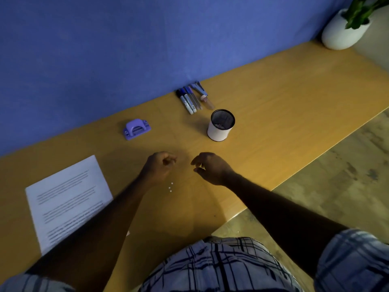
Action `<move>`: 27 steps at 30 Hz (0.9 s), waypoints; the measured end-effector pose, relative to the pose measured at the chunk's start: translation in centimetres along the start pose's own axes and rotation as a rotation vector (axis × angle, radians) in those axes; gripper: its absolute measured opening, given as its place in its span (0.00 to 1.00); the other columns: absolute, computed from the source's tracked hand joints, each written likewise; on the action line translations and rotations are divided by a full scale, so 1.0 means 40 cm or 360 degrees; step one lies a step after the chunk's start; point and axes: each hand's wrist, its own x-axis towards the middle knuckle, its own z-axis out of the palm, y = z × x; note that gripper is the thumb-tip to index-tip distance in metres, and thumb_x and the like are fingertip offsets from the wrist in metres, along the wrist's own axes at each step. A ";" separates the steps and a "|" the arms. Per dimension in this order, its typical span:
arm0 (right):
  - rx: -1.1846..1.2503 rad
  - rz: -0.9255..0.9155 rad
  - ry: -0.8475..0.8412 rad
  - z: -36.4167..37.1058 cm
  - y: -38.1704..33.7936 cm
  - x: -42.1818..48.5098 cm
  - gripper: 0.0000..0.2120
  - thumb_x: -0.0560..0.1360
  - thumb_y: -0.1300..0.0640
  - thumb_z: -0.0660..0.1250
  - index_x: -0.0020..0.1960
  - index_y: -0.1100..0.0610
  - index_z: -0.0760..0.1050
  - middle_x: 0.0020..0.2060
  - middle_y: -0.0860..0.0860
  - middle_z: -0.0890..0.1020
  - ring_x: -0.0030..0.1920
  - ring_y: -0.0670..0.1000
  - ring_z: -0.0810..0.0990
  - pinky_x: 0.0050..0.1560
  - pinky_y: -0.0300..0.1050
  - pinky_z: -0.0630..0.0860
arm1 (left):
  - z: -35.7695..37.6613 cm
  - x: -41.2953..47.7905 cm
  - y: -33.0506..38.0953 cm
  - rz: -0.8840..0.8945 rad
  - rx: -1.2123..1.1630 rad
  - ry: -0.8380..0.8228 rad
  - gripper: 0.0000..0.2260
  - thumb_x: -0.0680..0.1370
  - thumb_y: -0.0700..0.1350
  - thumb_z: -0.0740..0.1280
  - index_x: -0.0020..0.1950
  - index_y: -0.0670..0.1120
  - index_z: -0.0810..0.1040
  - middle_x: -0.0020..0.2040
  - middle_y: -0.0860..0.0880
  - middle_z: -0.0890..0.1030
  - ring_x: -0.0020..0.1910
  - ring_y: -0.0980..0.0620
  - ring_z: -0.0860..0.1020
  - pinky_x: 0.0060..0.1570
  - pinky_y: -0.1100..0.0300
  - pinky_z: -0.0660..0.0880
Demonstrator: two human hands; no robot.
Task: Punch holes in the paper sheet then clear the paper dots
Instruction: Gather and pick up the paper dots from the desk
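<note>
While reaching across the desk, hovers both hands nearer than the pen cup: curls the left hand into a fist, contents impossible to tell; lets the right hand hang loose-fingered, empty. Shows three paper dots even nearer, paper sheet and hole punch left of that pen cup.

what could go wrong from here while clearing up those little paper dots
1. A few paper dots lie loose on the desk just below the left hand; a sweep of that wrist could scatter them towards the near edge and the floor.
2. The left forearm passes over a corner of the paper sheet; pulling back might drag or crease it.
3. The dots are tiny, so the right hand could easily miss one.
</note>
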 end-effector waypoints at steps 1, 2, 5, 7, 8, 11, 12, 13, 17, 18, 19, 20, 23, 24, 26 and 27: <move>0.0001 0.0013 -0.0022 0.014 -0.008 -0.002 0.13 0.76 0.58 0.69 0.60 0.56 0.80 0.54 0.52 0.82 0.51 0.52 0.80 0.47 0.42 0.73 | -0.004 -0.019 -0.018 -0.0016 0.0031 0.0024 0.11 0.77 0.40 0.68 0.59 0.44 0.81 0.52 0.54 0.82 0.50 0.58 0.79 0.47 0.72 0.72; -0.0001 0.0028 -0.0050 0.026 -0.016 -0.003 0.13 0.76 0.58 0.69 0.60 0.55 0.79 0.55 0.52 0.81 0.52 0.51 0.79 0.48 0.42 0.73 | -0.007 -0.037 -0.035 -0.0032 0.0057 0.0060 0.11 0.76 0.41 0.69 0.58 0.44 0.81 0.52 0.54 0.82 0.49 0.59 0.79 0.46 0.72 0.71; -0.0028 0.0033 -0.0112 0.058 -0.039 -0.002 0.13 0.76 0.59 0.69 0.60 0.55 0.79 0.56 0.52 0.81 0.54 0.52 0.78 0.50 0.44 0.75 | -0.018 -0.089 -0.084 -0.0075 0.0171 0.0149 0.09 0.74 0.42 0.71 0.53 0.43 0.83 0.49 0.50 0.84 0.47 0.55 0.80 0.49 0.65 0.72; -0.0045 0.0038 -0.0141 0.080 -0.054 0.000 0.12 0.76 0.58 0.69 0.59 0.55 0.79 0.56 0.52 0.81 0.54 0.51 0.78 0.51 0.45 0.76 | -0.017 -0.121 -0.115 -0.0102 0.0239 0.0132 0.08 0.74 0.43 0.71 0.52 0.43 0.83 0.48 0.48 0.84 0.46 0.53 0.80 0.49 0.62 0.74; -0.0055 0.0046 -0.0146 0.089 -0.063 0.001 0.12 0.76 0.57 0.70 0.59 0.55 0.79 0.56 0.52 0.81 0.54 0.51 0.78 0.51 0.46 0.77 | -0.015 -0.133 -0.127 -0.0117 0.0272 0.0115 0.08 0.74 0.43 0.71 0.52 0.44 0.83 0.48 0.48 0.84 0.46 0.52 0.81 0.50 0.60 0.76; -0.0060 0.0086 -0.0135 0.116 -0.085 0.013 0.11 0.75 0.55 0.70 0.57 0.54 0.80 0.55 0.52 0.81 0.55 0.53 0.78 0.53 0.51 0.78 | -0.001 -0.160 -0.152 -0.0173 0.0314 0.0084 0.07 0.73 0.43 0.71 0.50 0.46 0.83 0.48 0.47 0.84 0.49 0.49 0.81 0.52 0.53 0.78; -0.0062 0.0104 -0.0135 0.124 -0.091 0.018 0.10 0.75 0.55 0.70 0.56 0.54 0.80 0.55 0.52 0.80 0.55 0.53 0.78 0.52 0.51 0.78 | 0.006 -0.166 -0.155 -0.0177 0.0333 0.0088 0.06 0.73 0.43 0.71 0.49 0.48 0.83 0.48 0.48 0.84 0.48 0.49 0.81 0.52 0.53 0.78; -0.0069 0.0115 -0.0138 0.131 -0.097 0.023 0.10 0.76 0.54 0.70 0.56 0.54 0.80 0.55 0.52 0.80 0.55 0.54 0.78 0.52 0.51 0.78 | 0.014 -0.170 -0.154 -0.0168 0.0366 0.0093 0.05 0.73 0.44 0.70 0.48 0.49 0.82 0.48 0.49 0.84 0.48 0.50 0.81 0.50 0.54 0.78; -0.0077 0.0092 -0.0168 0.152 -0.112 0.045 0.11 0.76 0.54 0.70 0.57 0.54 0.79 0.55 0.53 0.79 0.55 0.54 0.78 0.51 0.50 0.78 | 0.044 -0.174 -0.142 -0.0118 0.0456 0.0110 0.04 0.74 0.50 0.69 0.48 0.53 0.80 0.44 0.56 0.80 0.45 0.54 0.77 0.37 0.65 0.68; -0.0082 0.0082 -0.0176 0.154 -0.114 0.049 0.11 0.76 0.54 0.70 0.57 0.54 0.78 0.55 0.53 0.79 0.55 0.54 0.78 0.51 0.51 0.78 | 0.050 -0.170 -0.140 -0.0122 0.0462 0.0122 0.05 0.74 0.51 0.69 0.48 0.53 0.80 0.44 0.57 0.79 0.44 0.55 0.77 0.37 0.65 0.67; -0.0089 0.0069 -0.0190 0.155 -0.115 0.052 0.11 0.75 0.54 0.70 0.57 0.54 0.78 0.55 0.52 0.79 0.55 0.53 0.78 0.52 0.51 0.78 | 0.053 -0.167 -0.139 -0.0136 0.0469 0.0132 0.06 0.74 0.53 0.69 0.49 0.53 0.80 0.45 0.57 0.80 0.44 0.56 0.76 0.38 0.64 0.67; -0.0096 0.0056 -0.0207 0.157 -0.114 0.055 0.11 0.75 0.55 0.70 0.57 0.53 0.78 0.55 0.52 0.79 0.55 0.53 0.78 0.52 0.51 0.78 | 0.055 -0.163 -0.138 -0.0154 0.0474 0.0138 0.07 0.74 0.54 0.69 0.49 0.54 0.80 0.46 0.56 0.80 0.44 0.56 0.76 0.40 0.62 0.68; -0.0129 0.0033 -0.0257 0.163 -0.112 0.059 0.10 0.76 0.56 0.69 0.56 0.52 0.78 0.54 0.51 0.78 0.54 0.53 0.78 0.52 0.51 0.78 | 0.058 -0.158 -0.138 -0.0196 0.0474 0.0150 0.08 0.72 0.55 0.70 0.48 0.53 0.82 0.47 0.54 0.82 0.46 0.53 0.79 0.43 0.58 0.72; -0.0138 0.0028 -0.0266 0.164 -0.111 0.061 0.09 0.76 0.56 0.69 0.56 0.52 0.78 0.54 0.51 0.78 0.53 0.52 0.78 0.52 0.51 0.79 | 0.059 -0.157 -0.137 -0.0198 0.0484 0.0154 0.09 0.72 0.55 0.70 0.48 0.53 0.82 0.47 0.53 0.83 0.46 0.52 0.79 0.44 0.57 0.74; -0.0164 0.0012 -0.0265 0.167 -0.109 0.066 0.08 0.76 0.56 0.68 0.55 0.51 0.78 0.54 0.50 0.78 0.53 0.52 0.78 0.51 0.49 0.78 | 0.061 -0.156 -0.133 -0.0187 0.0511 0.0166 0.09 0.72 0.55 0.71 0.48 0.53 0.82 0.48 0.51 0.82 0.47 0.50 0.79 0.45 0.56 0.74; -0.0186 -0.0003 -0.0260 0.167 -0.109 0.069 0.07 0.77 0.55 0.67 0.55 0.51 0.79 0.54 0.50 0.78 0.53 0.51 0.78 0.51 0.48 0.78 | 0.061 -0.155 -0.131 -0.0182 0.0520 0.0172 0.09 0.72 0.55 0.71 0.49 0.53 0.82 0.48 0.51 0.82 0.47 0.50 0.79 0.44 0.57 0.73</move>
